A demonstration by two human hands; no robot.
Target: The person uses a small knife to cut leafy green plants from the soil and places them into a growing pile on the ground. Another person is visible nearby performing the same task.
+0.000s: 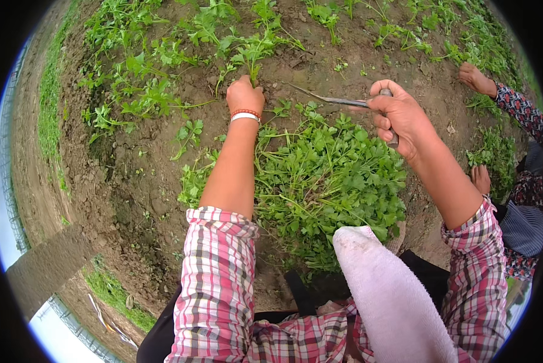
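Observation:
Stretched out before me, my left hand (245,95) grips the base of a leafy green plant (254,52), which looks like celery or parsley, at soil level. A red bead bracelet and a white band circle that wrist. My right hand (400,113) is closed around the handle of a small sickle-like hand tool (335,99). Its thin metal blade points left towards the left hand, apart from it. Below and between my hands lies a heap of similar leafy plants (330,172) on the ground.
More leafy plants (149,59) stand in the soil ahead and to the left. At the right edge, a co-worker's hand (475,79) in a patterned sleeve touches plants. A pink towel (385,290) hangs below my view. Bare brown soil (130,181) shows at the left.

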